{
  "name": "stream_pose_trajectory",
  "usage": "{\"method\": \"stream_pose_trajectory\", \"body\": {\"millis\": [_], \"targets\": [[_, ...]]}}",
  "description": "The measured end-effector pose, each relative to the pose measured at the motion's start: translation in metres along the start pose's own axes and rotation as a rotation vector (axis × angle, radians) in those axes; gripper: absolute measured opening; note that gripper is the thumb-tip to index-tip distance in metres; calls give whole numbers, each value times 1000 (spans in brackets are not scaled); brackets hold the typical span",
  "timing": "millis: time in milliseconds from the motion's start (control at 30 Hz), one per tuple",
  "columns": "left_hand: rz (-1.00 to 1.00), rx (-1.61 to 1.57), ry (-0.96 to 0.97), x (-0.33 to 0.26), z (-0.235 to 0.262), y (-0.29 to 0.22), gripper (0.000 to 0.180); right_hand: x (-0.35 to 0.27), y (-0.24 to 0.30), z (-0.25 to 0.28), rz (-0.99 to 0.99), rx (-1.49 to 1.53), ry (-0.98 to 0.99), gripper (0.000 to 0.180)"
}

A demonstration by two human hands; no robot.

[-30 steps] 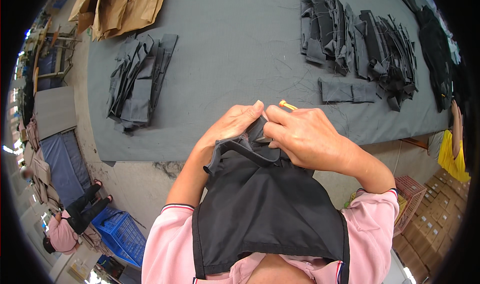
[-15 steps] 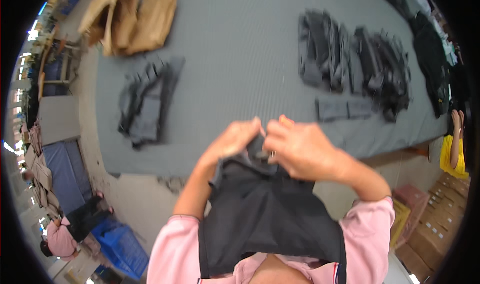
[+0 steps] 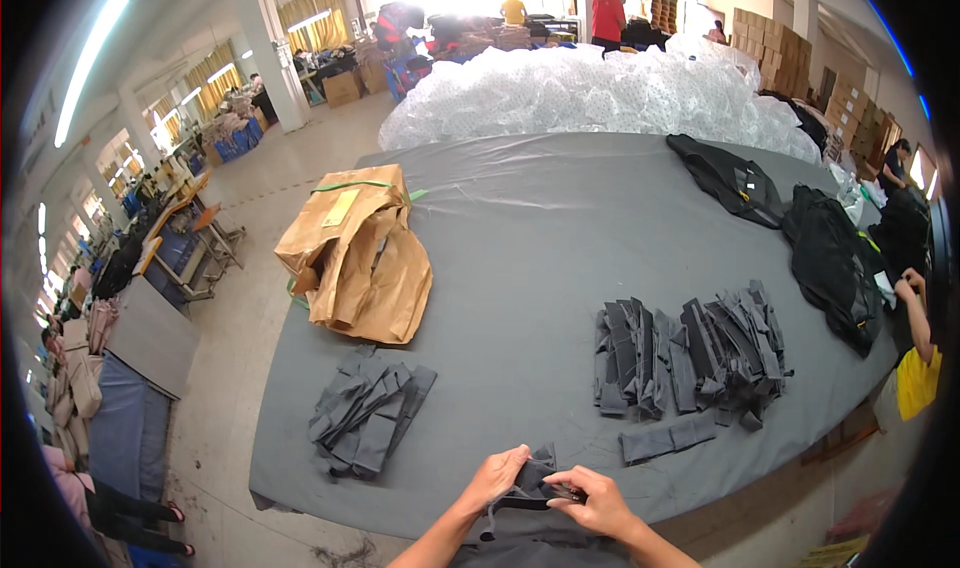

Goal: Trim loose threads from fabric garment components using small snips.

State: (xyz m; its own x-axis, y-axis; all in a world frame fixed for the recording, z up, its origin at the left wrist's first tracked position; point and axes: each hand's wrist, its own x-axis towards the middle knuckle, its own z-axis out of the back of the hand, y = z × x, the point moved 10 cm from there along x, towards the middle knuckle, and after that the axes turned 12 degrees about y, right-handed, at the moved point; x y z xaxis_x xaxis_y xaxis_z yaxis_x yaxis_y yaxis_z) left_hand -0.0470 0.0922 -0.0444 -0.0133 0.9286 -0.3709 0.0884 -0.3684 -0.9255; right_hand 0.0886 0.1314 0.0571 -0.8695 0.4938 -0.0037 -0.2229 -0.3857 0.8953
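Close to the table's near edge, my left hand (image 3: 497,478) is closed on a dark grey fabric piece (image 3: 540,465), its thumb and fingers pressed on the cloth. My right hand (image 3: 598,505) pinches the right side of the same piece. A small dark object shows by the right fingers, too small to make out. To the left lies a loose pile of grey fabric strips (image 3: 372,413). On the right are thicker stacks of similar strips (image 3: 690,353), with a single flat strip (image 3: 668,438) in front of them.
The grey cloth-covered table (image 3: 500,338) carries a crumpled brown paper bag (image 3: 360,258) at the left. Black garment-like items (image 3: 830,263) lie along the right edge. Clear plastic bags (image 3: 590,93) are heaped beyond the far edge. A co-worker's arm (image 3: 918,318) is at the right.
My view has tilted up, bringing in the far table and the room. Both hands now sit lower in the picture, still together on the grey fabric piece.
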Motion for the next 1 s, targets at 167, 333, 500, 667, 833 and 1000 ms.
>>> {"method": "stream_pose_trajectory", "body": {"millis": [167, 333, 500, 667, 833, 1000], "targets": [[-70, 100, -109, 6, 12, -14, 47, 6, -22, -6, 47, 5, -39, 23], [-48, 120, -157, 2, 17, -13, 46, 5, -17, -2, 93, 68, -112, 16], [-71, 104, -161, -7, 9, -10, 41, -5, -23, -5, -24, 61, -135, 15], [-151, 168, -188, -19, -8, -38, 27, -6, -15, 6, -7, 27, -229, 12], [-357, 223, -278, -10, 0, -46, 44, 32, -15, 25, 121, -89, -282, 7], [-114, -102, -195, 4, 3, -21, 52, 52, -35, 31, 66, -11, -333, 21]]}}
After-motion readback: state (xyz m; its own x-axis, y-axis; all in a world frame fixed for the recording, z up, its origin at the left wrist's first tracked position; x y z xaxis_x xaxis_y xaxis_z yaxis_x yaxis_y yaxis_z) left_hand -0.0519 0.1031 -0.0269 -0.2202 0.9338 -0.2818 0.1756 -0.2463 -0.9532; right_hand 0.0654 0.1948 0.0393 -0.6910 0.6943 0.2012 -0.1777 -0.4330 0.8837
